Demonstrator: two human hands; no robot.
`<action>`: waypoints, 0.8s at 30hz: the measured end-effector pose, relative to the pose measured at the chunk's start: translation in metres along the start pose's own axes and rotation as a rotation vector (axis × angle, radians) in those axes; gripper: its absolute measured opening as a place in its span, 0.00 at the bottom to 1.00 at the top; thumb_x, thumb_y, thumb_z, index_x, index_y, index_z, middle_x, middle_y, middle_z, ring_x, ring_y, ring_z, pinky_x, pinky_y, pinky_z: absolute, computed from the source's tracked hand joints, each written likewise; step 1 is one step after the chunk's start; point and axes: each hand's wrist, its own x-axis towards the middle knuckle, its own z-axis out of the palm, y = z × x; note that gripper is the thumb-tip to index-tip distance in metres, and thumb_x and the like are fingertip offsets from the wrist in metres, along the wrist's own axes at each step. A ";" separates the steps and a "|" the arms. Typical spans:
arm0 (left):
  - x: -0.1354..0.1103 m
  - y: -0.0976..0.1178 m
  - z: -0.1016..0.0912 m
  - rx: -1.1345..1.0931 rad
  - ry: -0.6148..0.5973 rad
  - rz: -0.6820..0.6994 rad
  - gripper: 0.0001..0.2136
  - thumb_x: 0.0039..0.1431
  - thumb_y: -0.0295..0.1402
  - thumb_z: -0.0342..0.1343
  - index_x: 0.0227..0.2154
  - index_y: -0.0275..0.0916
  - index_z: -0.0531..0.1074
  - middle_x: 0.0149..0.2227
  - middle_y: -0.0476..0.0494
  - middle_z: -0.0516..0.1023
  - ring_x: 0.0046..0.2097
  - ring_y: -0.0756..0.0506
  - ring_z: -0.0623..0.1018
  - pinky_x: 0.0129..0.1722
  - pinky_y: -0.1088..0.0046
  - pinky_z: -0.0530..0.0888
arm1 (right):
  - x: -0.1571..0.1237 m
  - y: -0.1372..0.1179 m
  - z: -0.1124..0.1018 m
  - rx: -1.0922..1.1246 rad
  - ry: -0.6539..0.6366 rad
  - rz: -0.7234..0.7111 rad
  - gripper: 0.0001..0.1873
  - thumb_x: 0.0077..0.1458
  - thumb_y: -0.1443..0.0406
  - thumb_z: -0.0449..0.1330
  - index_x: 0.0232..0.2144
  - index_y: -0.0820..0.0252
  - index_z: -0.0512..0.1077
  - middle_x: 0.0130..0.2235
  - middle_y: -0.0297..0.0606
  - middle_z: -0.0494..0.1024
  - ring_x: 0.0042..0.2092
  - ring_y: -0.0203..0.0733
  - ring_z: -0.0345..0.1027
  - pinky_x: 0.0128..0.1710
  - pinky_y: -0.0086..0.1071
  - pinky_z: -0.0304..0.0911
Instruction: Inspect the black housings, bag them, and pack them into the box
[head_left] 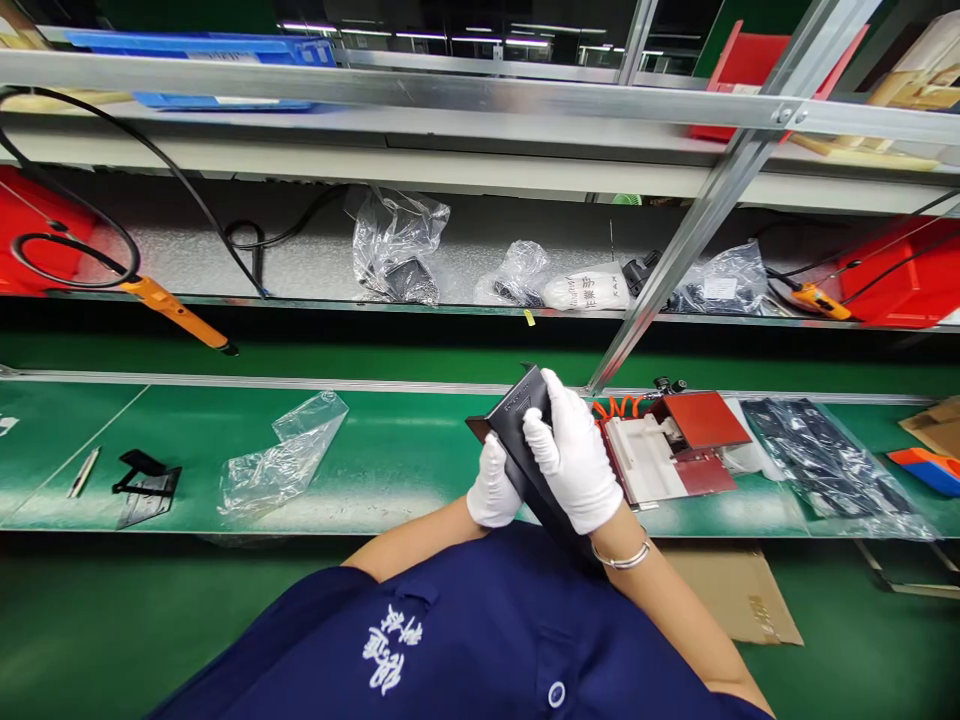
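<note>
Close to my chest, over the bench's front edge, I hold a long black plastic part (516, 412) with raised markings on its face and corners sticking out at its upper end. My left hand (495, 485), in a white glove, grips its left side low down. Wrapped over its right side is my right hand (574, 455), also gloved, with the thumb on the front face. The lower end of the part is partly hidden by my right hand. Right of my hands stands a red and white fixture (656, 455) with an orange coiled hose (619, 407).
On the green bench (405, 450) lie a clear plastic bag (289, 455), a black bracket (148, 480), a pen (82, 473) and bagged black parts (832, 460). An orange electric screwdriver (180, 315) hangs at left. A metal post (690, 230) rises behind my right hand.
</note>
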 end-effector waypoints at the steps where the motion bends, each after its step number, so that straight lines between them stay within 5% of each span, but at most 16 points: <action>1: -0.001 -0.001 0.000 0.004 0.017 -0.019 0.32 0.47 0.66 0.60 0.43 0.43 0.82 0.52 0.37 0.82 0.63 0.31 0.73 0.65 0.56 0.70 | 0.000 0.001 0.003 -0.020 0.011 -0.002 0.30 0.69 0.53 0.45 0.64 0.62 0.63 0.54 0.54 0.76 0.55 0.55 0.71 0.56 0.53 0.68; 6: 0.001 0.005 0.002 -0.056 0.028 -0.093 0.33 0.46 0.64 0.63 0.46 0.42 0.80 0.55 0.38 0.80 0.64 0.31 0.73 0.65 0.55 0.70 | 0.003 0.004 0.008 -0.082 -0.010 0.019 0.29 0.69 0.51 0.45 0.58 0.66 0.70 0.47 0.54 0.78 0.49 0.55 0.73 0.52 0.53 0.70; 11: -0.001 0.009 -0.002 -0.072 -0.019 0.019 0.29 0.55 0.62 0.57 0.46 0.43 0.81 0.50 0.41 0.83 0.60 0.35 0.77 0.66 0.59 0.68 | 0.001 0.003 0.003 0.020 -0.019 -0.026 0.36 0.66 0.45 0.47 0.63 0.64 0.64 0.54 0.55 0.76 0.56 0.55 0.71 0.57 0.53 0.67; 18: -0.002 0.006 -0.012 -0.040 0.020 -0.015 0.31 0.48 0.65 0.60 0.45 0.46 0.81 0.52 0.42 0.82 0.60 0.33 0.76 0.65 0.57 0.71 | 0.000 -0.003 0.017 0.067 -0.051 0.036 0.32 0.70 0.51 0.41 0.62 0.66 0.66 0.53 0.55 0.77 0.55 0.54 0.72 0.59 0.54 0.67; 24: 0.022 0.032 -0.027 -0.179 -0.025 -0.076 0.37 0.49 0.64 0.61 0.51 0.37 0.77 0.52 0.37 0.81 0.61 0.32 0.75 0.65 0.53 0.68 | -0.002 0.018 0.006 0.424 -0.216 0.203 0.34 0.67 0.47 0.49 0.68 0.54 0.59 0.68 0.45 0.65 0.69 0.48 0.58 0.71 0.48 0.52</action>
